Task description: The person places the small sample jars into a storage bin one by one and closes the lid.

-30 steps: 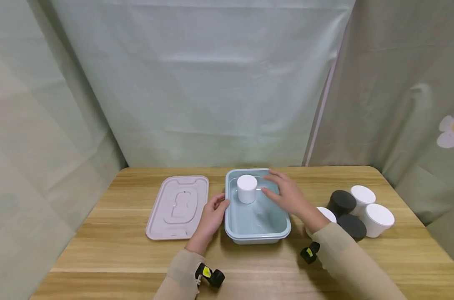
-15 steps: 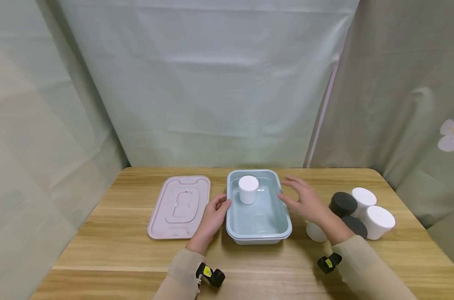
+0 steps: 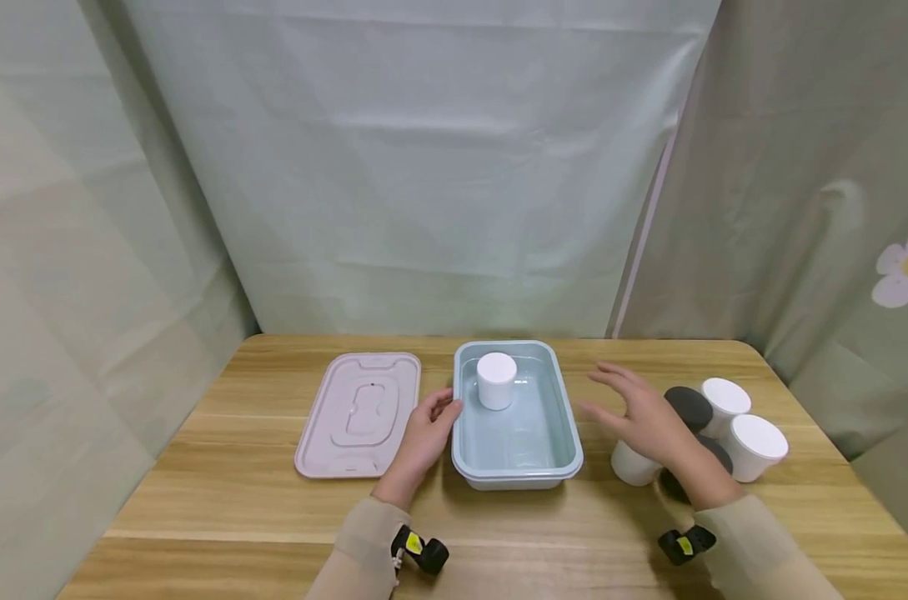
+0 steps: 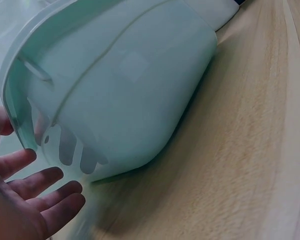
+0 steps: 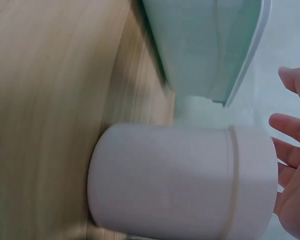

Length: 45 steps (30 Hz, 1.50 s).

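A pale blue-green plastic bin (image 3: 517, 446) sits on the table with a white lidded jar (image 3: 496, 382) upright in its far left part. My left hand (image 3: 423, 433) is at the bin's left side, thumb right at the rim; the left wrist view shows its fingers (image 4: 60, 212) loosely extended beside the outer wall. My right hand (image 3: 644, 421), fingers spread and holding nothing, hovers to the right of the bin. Below it stands another white jar (image 3: 634, 464), partly hidden by the hand in the head view; its side and lid show large in the right wrist view.
Past my right hand are two black-topped jars (image 3: 689, 408) and two more white jars (image 3: 757, 446), grouped closely. A pale pink lid (image 3: 359, 417) lies flat left of the bin. Curtains (image 3: 438, 208) hang behind the wooden table (image 3: 236, 467).
My right hand has moved out from over the bin, rightward past its rim to above the nearest white jar. My left hand has stayed at the bin's left rim.
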Each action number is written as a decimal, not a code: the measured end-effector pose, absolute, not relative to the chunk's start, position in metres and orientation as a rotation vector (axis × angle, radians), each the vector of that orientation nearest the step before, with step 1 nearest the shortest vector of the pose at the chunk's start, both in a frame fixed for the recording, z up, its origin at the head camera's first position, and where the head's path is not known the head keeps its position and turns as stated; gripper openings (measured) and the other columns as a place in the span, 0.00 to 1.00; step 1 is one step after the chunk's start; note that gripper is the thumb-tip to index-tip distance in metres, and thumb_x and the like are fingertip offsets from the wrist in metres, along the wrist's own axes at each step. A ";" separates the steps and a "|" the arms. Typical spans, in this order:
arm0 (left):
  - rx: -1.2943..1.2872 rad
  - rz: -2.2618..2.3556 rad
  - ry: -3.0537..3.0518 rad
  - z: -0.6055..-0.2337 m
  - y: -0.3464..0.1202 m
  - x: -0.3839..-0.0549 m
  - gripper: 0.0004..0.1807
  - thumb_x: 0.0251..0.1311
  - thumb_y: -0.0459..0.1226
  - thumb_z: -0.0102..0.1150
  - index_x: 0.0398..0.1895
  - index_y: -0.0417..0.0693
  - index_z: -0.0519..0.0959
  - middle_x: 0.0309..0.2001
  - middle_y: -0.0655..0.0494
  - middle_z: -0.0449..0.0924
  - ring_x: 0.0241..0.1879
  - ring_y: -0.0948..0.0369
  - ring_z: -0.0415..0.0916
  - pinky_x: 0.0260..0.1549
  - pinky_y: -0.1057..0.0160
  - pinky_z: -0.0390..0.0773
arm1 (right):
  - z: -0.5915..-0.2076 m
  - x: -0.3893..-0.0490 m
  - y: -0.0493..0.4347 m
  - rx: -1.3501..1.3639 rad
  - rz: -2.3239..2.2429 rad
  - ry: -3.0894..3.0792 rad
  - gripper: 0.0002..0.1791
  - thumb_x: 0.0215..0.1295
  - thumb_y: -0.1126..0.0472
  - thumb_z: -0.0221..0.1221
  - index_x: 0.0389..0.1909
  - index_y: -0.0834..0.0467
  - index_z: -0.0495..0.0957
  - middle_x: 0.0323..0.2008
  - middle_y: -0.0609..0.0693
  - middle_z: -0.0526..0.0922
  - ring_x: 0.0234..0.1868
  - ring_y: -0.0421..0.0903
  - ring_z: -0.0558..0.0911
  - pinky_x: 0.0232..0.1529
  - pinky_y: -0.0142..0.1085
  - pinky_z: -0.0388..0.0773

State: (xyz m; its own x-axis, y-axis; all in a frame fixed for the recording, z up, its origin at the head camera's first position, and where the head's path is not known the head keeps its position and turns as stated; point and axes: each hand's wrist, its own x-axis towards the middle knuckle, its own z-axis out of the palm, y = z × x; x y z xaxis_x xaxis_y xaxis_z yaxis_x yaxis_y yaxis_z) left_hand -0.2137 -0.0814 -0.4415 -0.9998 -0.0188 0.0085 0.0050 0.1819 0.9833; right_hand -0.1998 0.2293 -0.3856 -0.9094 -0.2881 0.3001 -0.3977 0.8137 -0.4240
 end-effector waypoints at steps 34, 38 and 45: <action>-0.013 -1.972 -2.429 -0.440 -0.083 -0.211 0.23 0.66 0.45 0.52 0.59 0.41 0.72 0.50 0.44 0.79 0.50 0.54 0.75 0.52 0.55 0.74 | -0.399 -0.176 0.287 0.413 0.624 -2.725 0.30 0.60 0.50 0.63 0.55 0.67 0.74 0.59 0.68 0.71 0.59 0.68 0.67 0.53 0.63 0.65; -0.010 -1.980 -2.425 -0.439 -0.083 -0.211 0.23 0.66 0.45 0.52 0.59 0.41 0.72 0.50 0.44 0.79 0.50 0.54 0.75 0.53 0.54 0.74 | -0.396 -0.174 0.294 0.361 0.610 -2.772 0.31 0.61 0.47 0.61 0.56 0.66 0.73 0.59 0.68 0.70 0.59 0.69 0.67 0.53 0.64 0.65; -0.007 -1.983 -2.428 -0.439 -0.084 -0.210 0.24 0.66 0.45 0.51 0.60 0.41 0.72 0.52 0.43 0.79 0.52 0.52 0.75 0.55 0.53 0.73 | -0.395 -0.172 0.298 0.357 0.590 -2.778 0.29 0.61 0.48 0.61 0.53 0.68 0.75 0.57 0.70 0.72 0.59 0.70 0.67 0.54 0.64 0.64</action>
State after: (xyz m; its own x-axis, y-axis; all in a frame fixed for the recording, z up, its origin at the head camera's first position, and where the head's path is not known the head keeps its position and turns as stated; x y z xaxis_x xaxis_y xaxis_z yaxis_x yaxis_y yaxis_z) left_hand -0.2101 -0.0835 -0.4388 -1.0000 -0.0006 0.0079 0.0076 0.1996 0.9799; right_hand -0.1720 0.2979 -0.3950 -0.9307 -0.1803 0.3184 -0.2941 0.8863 -0.3577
